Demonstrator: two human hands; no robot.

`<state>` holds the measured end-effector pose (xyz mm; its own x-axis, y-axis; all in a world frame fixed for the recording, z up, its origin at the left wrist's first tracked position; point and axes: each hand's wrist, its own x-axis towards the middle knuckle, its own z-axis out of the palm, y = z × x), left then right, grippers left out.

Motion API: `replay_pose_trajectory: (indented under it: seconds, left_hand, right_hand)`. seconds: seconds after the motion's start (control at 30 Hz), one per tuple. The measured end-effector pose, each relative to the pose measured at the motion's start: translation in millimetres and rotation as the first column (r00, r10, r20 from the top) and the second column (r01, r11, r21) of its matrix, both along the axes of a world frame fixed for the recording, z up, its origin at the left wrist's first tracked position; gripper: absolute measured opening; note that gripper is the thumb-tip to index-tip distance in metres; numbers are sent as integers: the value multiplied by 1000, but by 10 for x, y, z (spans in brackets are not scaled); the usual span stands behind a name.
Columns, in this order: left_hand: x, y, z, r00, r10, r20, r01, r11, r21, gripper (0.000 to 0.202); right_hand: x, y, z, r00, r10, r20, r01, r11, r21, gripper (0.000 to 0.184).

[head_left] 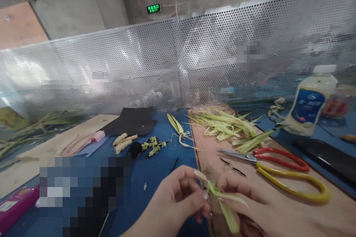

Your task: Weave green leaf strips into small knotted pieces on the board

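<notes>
Low in the view, my left hand pinches a knotted or crossed pale green leaf strip between thumb and fingertips. My right hand is curled around the same strip from the other side. One end of the strip lies across the right fingers and another hangs down between the hands. The right fingertips are partly hidden. Just beyond my right hand lie scissors with one red and one yellow handle. A heap of loose leaf strips spreads behind them, and a small tied leaf bundle lies farther left.
Blue table and a brown board lie beneath. A drink bottle and dark phone are right. Small braided pieces, green knotted pieces, black sheet and purple box are left. A perforated metal screen stands behind.
</notes>
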<state>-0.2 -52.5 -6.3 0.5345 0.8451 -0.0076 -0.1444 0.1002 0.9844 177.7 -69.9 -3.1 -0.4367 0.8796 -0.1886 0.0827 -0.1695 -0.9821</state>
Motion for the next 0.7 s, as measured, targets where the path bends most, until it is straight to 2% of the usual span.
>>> replay_pose_trajectory:
  seconds: [0.17,0.37,0.5,0.6,0.7]
  left_hand:
    - [22,-8,22,1000,-4,-9,4,1000,-4,21]
    - [14,-56,84,974,126,-187,-105,988,118,24]
    - [8,-77,81,975,129,-181,-97,980,175,25]
    - [16,-94,70,975,131,-178,-104,983,152,25]
    - [30,-113,66,970,164,-179,-142,982,126,27]
  right_hand:
    - [-79,-33,15,1000,16,-22,-14,999,50,32]
    - [-122,-110,3,997,48,-53,-46,998,36,26]
    - [-69,-124,34,996,38,-79,-31,995,90,23]
    - [-59,-144,111,997,29,66,-37,993,116,14]
    - [-80,-160,167,994,1,107,-13,994,113,16]
